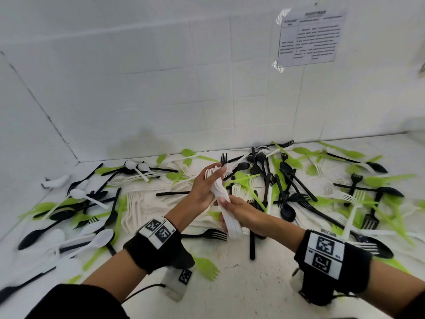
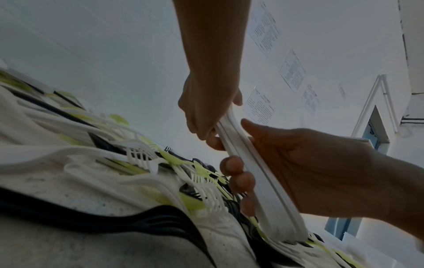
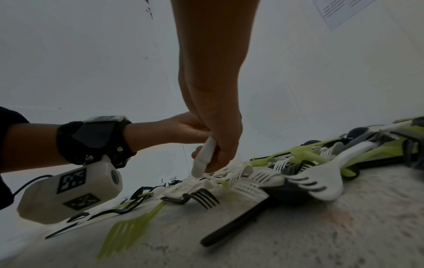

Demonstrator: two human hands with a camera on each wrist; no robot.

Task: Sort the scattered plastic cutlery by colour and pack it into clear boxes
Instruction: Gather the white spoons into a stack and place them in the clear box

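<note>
Head view first: both hands meet over the middle of the desk [image 1: 271,284], sharing one bundle of white forks [image 1: 219,192]. The left hand [image 1: 203,192] has its fingers curled round the tine end, up toward 12 o'clock, while the right hand [image 1: 243,217] clamps the handle end down toward 6 o'clock, thumb on top. All around them is a mess of loose cutlery in white, black and lime green. A pile of black spoons and forks [image 1: 276,180] sits at about 2 o'clock from the hands, more white forks [image 1: 133,203] lie at 9 o'clock, and a single green fork [image 1: 207,268] lies at 7 o'clock, close to the left wrist. A printed sheet [image 1: 310,38] is taped to the white wall.

Left wrist view, from underneath: the stack of white handles [image 2: 259,172] runs diagonally, gripped by one hand [image 2: 309,163] at 3 o'clock, fingertips [image 2: 238,174] wrapped over the edge. The other hand [image 2: 206,108] pinches it from 12 o'clock.

Right wrist view: the right hand [image 3: 213,141] comes down from 12 o'clock, closed on the white handle ends [image 3: 204,157], with the left hand [image 3: 183,128] behind it. A black fork [image 3: 201,197] and that green fork [image 3: 128,230] lie on the desk [image 3: 321,235] below.
</note>
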